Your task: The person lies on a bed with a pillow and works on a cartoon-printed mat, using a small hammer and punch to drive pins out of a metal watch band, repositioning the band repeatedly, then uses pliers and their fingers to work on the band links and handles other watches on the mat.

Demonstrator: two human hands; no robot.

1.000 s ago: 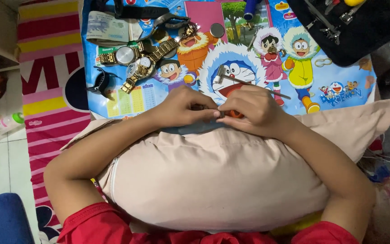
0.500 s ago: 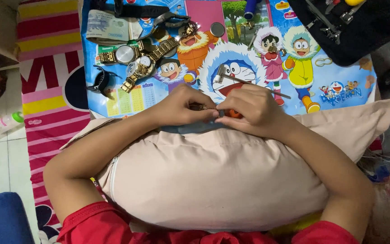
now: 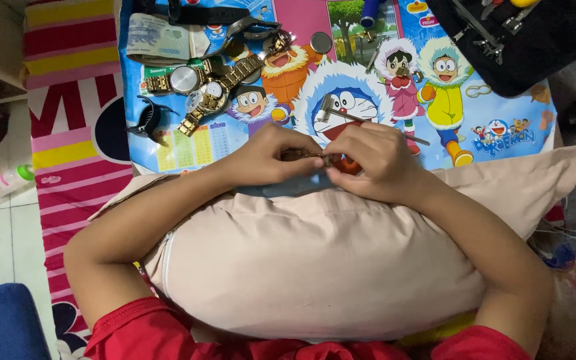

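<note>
Almost nothing has changed over the last second: both hands stay pressed together at the near edge of the cartoon mat, and only the fingers have shifted a little. That suggests slow, fine work on one small piece rather than any reaching or swapping of things.

The left hand is curled, its grip pinched on a small metal part that pokes out toward the other hand; it may be a watch piece, but it is too small to tell. The right hand is clenched around an orange-handled tool, thumb and fingertips meeting the part. Both forearms rest on a beige pillow on the lap, wrists bent inward, elbows spread wide.

The part sits between the two hands, just above the pillow's far edge. Further up the mat lie gold watches near the far left corner, a small hammer just beyond the hands, and a black tool pouch at the far right corner.
</note>
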